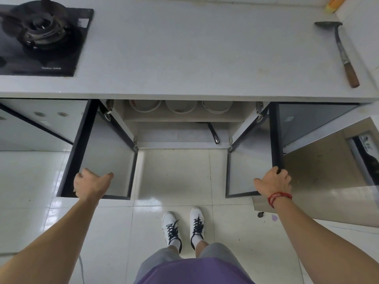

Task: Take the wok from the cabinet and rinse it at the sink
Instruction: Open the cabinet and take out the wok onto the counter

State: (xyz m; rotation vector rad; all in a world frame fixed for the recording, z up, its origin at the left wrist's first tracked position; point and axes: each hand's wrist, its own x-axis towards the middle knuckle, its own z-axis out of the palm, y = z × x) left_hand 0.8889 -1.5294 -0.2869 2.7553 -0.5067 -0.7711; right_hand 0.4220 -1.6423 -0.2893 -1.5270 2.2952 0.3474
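Between the two hands stands the open cabinet (180, 118), both doors swung out toward the person. Only a little of the wok (213, 133) shows: its dark handle pokes out from under the inner shelf onto the cabinet's bottom board, ahead of the right hand (272, 183) and a little inward of it. The bowl of the wok is hidden beneath the shelf. On that shelf, farther ahead and midway between the hands, sit three white bowls (180, 107) in a row.

The right hand grips the near corner of the right door (246, 160), fingers curled over its dark edge; a red cord (279, 197) circles the wrist. The left hand (91, 184) hovers over the near part of the left door (106, 152), thumb spread away from the bent fingers. Whether those fingers hold the door's frame I cannot tell.

Beyond both hands runs the pale worktop (184, 54). A black gas stove (41, 35) sits ahead of the left hand and outward; a spatula (340, 50) with a wooden handle lies ahead of the right hand and outward. Behind the hands, the person's white shoes (172, 226) stand on the tiled floor (174, 171).
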